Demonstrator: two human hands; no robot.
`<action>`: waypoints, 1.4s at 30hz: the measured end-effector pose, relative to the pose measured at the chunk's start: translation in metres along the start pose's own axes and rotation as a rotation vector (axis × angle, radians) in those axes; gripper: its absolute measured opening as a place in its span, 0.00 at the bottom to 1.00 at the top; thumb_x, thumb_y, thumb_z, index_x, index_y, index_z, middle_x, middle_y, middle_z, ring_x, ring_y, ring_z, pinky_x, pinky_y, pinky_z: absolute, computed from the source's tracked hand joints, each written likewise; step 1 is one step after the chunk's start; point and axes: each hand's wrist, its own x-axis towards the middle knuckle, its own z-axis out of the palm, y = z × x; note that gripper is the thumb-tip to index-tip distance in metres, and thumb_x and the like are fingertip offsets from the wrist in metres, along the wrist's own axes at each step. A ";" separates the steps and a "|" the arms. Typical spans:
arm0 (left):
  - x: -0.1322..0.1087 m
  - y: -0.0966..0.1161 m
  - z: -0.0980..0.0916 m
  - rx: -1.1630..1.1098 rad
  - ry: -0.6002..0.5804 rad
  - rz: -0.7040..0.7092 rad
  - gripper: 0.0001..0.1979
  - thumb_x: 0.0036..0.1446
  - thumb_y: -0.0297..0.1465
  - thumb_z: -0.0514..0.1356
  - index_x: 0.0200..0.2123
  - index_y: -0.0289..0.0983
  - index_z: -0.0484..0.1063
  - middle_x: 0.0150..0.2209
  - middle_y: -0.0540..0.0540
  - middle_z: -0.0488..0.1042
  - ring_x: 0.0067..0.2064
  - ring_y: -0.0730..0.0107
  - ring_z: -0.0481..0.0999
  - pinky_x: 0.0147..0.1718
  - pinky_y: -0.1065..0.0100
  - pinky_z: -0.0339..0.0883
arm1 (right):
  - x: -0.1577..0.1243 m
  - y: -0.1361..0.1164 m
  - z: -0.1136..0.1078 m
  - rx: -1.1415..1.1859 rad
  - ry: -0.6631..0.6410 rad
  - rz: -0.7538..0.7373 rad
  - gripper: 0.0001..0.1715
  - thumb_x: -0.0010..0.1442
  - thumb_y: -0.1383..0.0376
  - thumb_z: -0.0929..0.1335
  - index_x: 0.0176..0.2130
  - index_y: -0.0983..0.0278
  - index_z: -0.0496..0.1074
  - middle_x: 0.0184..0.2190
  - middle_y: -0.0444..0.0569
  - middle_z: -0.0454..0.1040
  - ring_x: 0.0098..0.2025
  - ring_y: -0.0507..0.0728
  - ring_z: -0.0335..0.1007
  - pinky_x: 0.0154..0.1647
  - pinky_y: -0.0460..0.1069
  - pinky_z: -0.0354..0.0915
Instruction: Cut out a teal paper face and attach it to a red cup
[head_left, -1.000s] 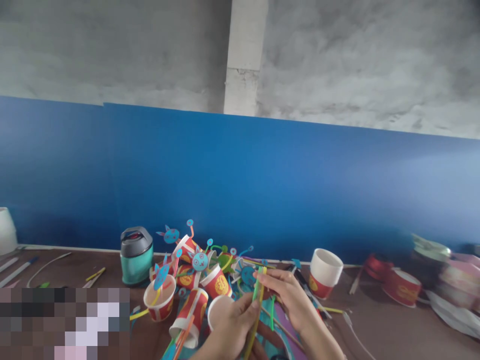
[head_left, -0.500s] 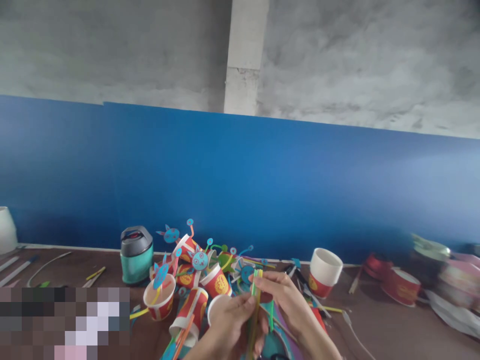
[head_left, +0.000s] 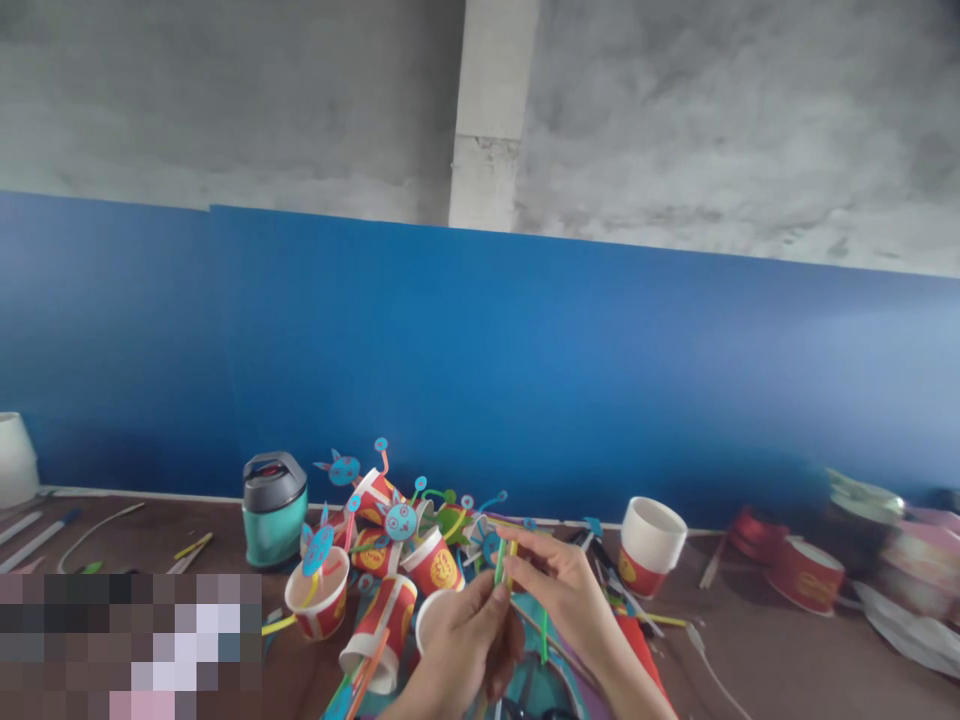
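Green and yellow drinking straws (head_left: 500,562) stand upright, bunched in my closed left hand (head_left: 469,640). My right hand (head_left: 562,590) pinches the yellow straw near its top with fingertips and thumb. The lower ends of the straws are mostly hidden behind my left fingers. Just left of my hands lies a pile of red paper cups (head_left: 384,615), decorated with straws and blue paper animal faces (head_left: 400,521). Below my hands is a blue-green surface with scissors (head_left: 540,712) on it, partly cut off by the frame.
A teal lidded container (head_left: 274,512) stands at the back left. A stack of paper cups (head_left: 651,545) is at the right, near a white cable (head_left: 709,655). Farther right are a red paper bowl (head_left: 804,572) and blurred packages. A blue panel (head_left: 525,370) runs behind the table.
The straws have dropped lower and tilted slightly within my left hand. My right fingers have shifted a little left and up over their tops. The surrounding things have stayed put.
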 end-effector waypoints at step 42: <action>-0.005 0.008 -0.001 0.011 -0.053 -0.043 0.23 0.48 0.51 0.60 0.24 0.35 0.65 0.13 0.52 0.66 0.12 0.78 0.63 0.13 0.75 0.51 | -0.004 -0.004 0.018 0.228 -0.027 0.083 0.28 0.49 0.50 0.72 0.45 0.65 0.75 0.29 0.53 0.79 0.34 0.60 0.74 0.33 0.49 0.67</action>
